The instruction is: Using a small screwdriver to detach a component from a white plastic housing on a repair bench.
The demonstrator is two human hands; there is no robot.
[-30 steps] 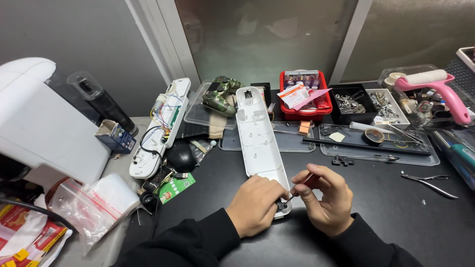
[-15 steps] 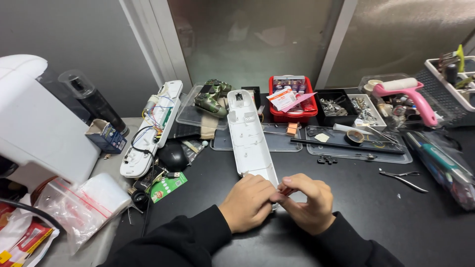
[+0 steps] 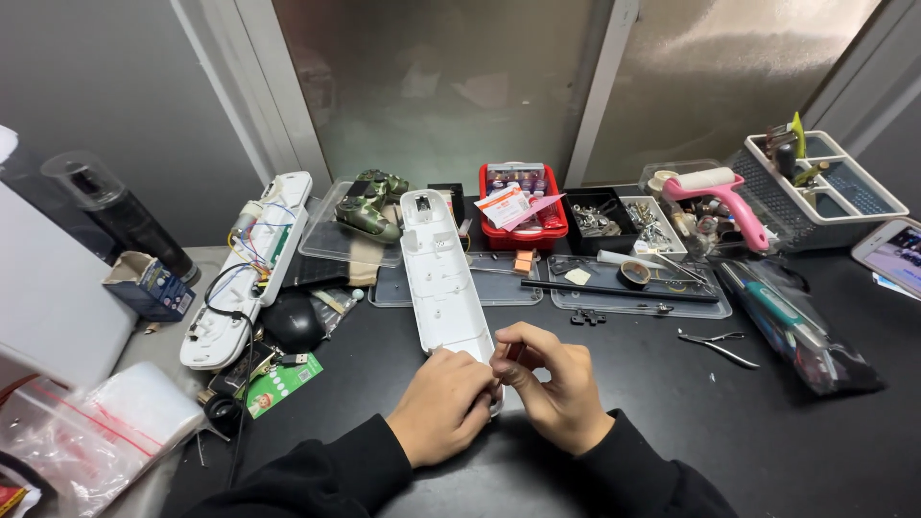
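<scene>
Left hand (image 3: 446,408) and right hand (image 3: 556,388) meet at centre, knuckles up, fingers (image 3: 513,347) curled and pinched together; both forearms in black sleeves.

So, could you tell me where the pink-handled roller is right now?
In the head view, the pink-handled roller lies at the back right of the table, between the small parts trays and the white organiser basket.

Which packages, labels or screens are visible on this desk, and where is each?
Small cardboard box: far left, blue, open top.
Green card: left of the left hand.
White-orange packet: in the red tray.
Phone screen: right edge, lit.
</scene>
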